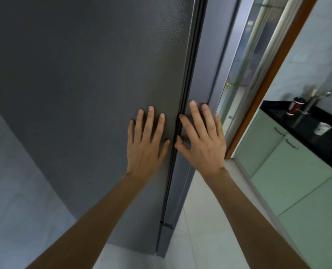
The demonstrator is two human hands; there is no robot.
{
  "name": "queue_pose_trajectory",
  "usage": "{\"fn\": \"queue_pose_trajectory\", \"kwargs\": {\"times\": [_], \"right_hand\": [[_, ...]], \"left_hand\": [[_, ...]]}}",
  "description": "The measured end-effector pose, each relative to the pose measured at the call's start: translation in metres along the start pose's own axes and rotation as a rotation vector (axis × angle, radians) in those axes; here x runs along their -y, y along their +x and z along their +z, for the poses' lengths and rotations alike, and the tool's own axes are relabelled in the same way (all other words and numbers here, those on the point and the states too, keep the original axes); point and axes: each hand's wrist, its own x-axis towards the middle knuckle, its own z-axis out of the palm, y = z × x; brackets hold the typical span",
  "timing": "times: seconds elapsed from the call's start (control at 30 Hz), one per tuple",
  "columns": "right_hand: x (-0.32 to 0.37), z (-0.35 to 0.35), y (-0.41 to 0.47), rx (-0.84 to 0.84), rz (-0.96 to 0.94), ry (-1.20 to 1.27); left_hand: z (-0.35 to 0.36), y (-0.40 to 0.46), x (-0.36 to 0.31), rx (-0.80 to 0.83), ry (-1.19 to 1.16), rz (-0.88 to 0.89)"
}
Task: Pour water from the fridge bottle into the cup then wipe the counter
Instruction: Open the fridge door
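Head view. No brand, label or writing can be read on any surface; a dark red cup (295,108) on the far right carries a mark too blurred to make out.

Both forearms reach forward, bare, from the near edge of the frame. The left hand (144,146) lies flat, palm down, on the broad grey panel of the fridge (83,84), its fingers straight and spread, gripping nothing. The right hand (202,140) lies just beside it, across the dark vertical seam (184,105), on the narrower door edge (198,94); its fingers are also straight and spread, and its thumb touches the seam. It holds nothing. The two thumbs are near each other, on either side of the seam.

The fridge panel is matt and faintly pebbled in texture; the door edge is smoother and paler grey. The fridge is closed, and the bottle is not in view.

To the right, beyond a brown door frame (268,78), a black glossy counter (304,125) tops pale green cabinets (289,167) with dark handles. On it, well apart from the hands, stand the red cup, a metal holder (308,105) with utensils, and a white cup (322,128) nearer the viewer. The floor (204,220) is pale tile.
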Motion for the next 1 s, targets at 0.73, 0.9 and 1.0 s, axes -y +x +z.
{"fn": "queue_pose_trajectory", "kwargs": {"times": [0.73,0.9,1.0], "right_hand": [[-0.084,-0.025,-0.047,0.162,0.09,0.081],[-0.099,-0.031,-0.061,0.204,0.139,-0.048],[-0.109,-0.033,-0.066,0.257,0.178,-0.139]], "left_hand": [[0.005,0.0,0.003,0.017,0.14,0.022],[0.002,0.0,0.0,0.025,0.107,0.017],[0.0,0.0,-0.002,0.04,0.091,-0.008]]}}
